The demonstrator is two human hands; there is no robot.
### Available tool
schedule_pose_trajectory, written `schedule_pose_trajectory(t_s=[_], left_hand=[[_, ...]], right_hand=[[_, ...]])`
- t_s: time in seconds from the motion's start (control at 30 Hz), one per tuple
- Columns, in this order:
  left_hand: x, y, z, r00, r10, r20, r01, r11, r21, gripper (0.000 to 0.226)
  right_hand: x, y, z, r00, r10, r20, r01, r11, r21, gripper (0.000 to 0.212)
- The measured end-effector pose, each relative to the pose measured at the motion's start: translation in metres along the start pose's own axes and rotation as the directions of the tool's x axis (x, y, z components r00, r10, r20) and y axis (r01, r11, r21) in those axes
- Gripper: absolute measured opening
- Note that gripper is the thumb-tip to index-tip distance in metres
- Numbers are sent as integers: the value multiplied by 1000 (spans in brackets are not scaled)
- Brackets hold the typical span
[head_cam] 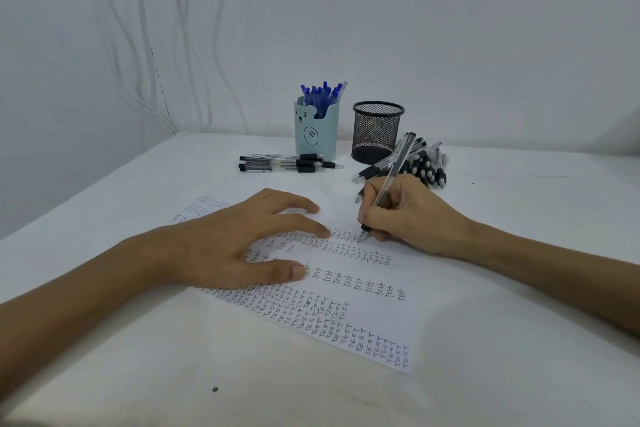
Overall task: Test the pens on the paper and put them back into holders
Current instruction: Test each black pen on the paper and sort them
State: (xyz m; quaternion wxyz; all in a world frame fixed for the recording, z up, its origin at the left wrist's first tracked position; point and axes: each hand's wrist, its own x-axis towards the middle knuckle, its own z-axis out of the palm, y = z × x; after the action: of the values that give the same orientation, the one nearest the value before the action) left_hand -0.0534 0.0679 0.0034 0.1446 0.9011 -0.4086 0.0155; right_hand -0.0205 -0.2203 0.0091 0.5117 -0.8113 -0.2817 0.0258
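A white sheet of paper covered in rows of the word "test" lies on the table. My left hand rests flat on it with fingers spread. My right hand grips a clear pen with a black grip, tip down on the paper near its upper right part. Behind stand a light blue bear holder full of blue pens and a black mesh holder.
A few black pens lie in front of the blue holder. A pile of black pens lies right of the mesh holder, just behind my right hand. White cloth covers the table; cables hang on the wall at left.
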Motion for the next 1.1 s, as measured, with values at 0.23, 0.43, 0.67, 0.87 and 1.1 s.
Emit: schedule_pose_trajectory(t_s=[0.23, 0.43, 0.67, 0.87, 1.1], left_hand=[[-1, 3, 4, 991, -135, -6, 134, 990, -50, 83], [-2, 4, 5, 988, -152, -8, 151, 986, -71, 87], [-2, 3, 6, 992, -127, -25, 124, 988, -97, 82], [-2, 1, 7, 994, -103, -25, 101, 992, -78, 80], [1, -2, 2, 1000, -9, 0, 9, 1000, -20, 60]], right_hand=[[0, -1, -1, 999, 40, -14, -39, 999, 38, 18], [0, -3, 0, 999, 41, -5, -41, 998, 44, 13], [-1, -2, 0, 1000, 30, 4, -30, 1000, 9, 13], [-1, -6, 1, 1000, 28, 2, -28, 1000, -15, 17], [-2, -9, 1, 998, 58, -23, -59, 998, -25, 21]])
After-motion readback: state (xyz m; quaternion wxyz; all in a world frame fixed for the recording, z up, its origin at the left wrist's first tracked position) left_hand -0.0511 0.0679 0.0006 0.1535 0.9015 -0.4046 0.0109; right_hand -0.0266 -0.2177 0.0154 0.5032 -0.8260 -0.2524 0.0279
